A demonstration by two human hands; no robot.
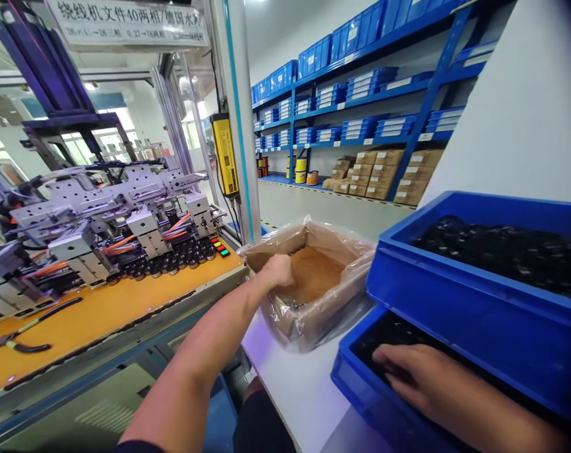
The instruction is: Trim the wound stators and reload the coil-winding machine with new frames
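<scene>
My left hand [280, 270] is over the left side of a cardboard box [314, 319] lined with clear plastic. Its fingers are curled in, and whatever they may hold is hidden. Inside the box lies a brown sheet [316, 272], with a few small parts along its edges. My right hand [415, 371] reaches into the lower blue bin [361, 384], just over the black parts [399, 330] there. The thumb stands apart from the curved fingers, and no part shows clearly between them. An upper blue bin [460, 289], full of small black parts [507, 248], sits on the lower one.
Left is a machine [110, 214] on an orange bench top [125, 308], with a row of black round parts [172, 259] and pliers [26, 336]. A metal post [241, 126] stands between bench and box. Both box and bins rest on a white table [304, 384]. Blue shelves [361, 53] are behind.
</scene>
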